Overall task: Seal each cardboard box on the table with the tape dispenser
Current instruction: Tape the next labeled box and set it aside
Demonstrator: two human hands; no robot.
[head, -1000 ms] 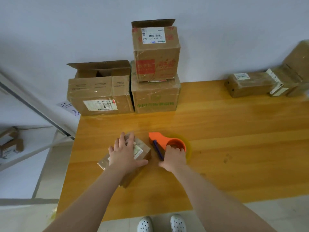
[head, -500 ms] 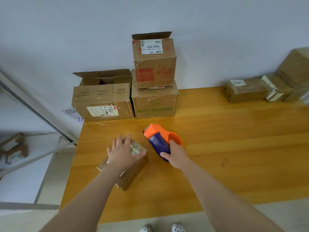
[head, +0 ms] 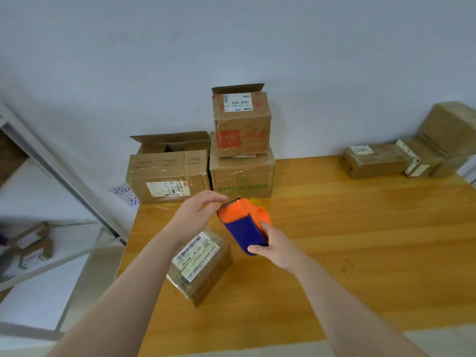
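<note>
My right hand (head: pixel 277 249) grips the orange and blue tape dispenser (head: pixel 244 222) by its blue handle and holds it raised above the wooden table (head: pixel 347 240). My left hand (head: pixel 197 215) hovers just left of the dispenser's front edge, fingers stretched toward it and holding nothing. A small cardboard box (head: pixel 203 264) with white barcode labels lies on the table below my left forearm. No hand touches it.
At the back left stand an open-flapped box (head: pixel 167 173), a closed box (head: pixel 242 176) and an open-flapped box (head: pixel 240 122) stacked on it. Several more boxes (head: pixel 376 162) line the far right by the wall. The table's left edge drops to the floor.
My right hand has lifted the dispenser higher off the table. My left hand has left the small box and risen to the dispenser's front. The view has tilted upward.
</note>
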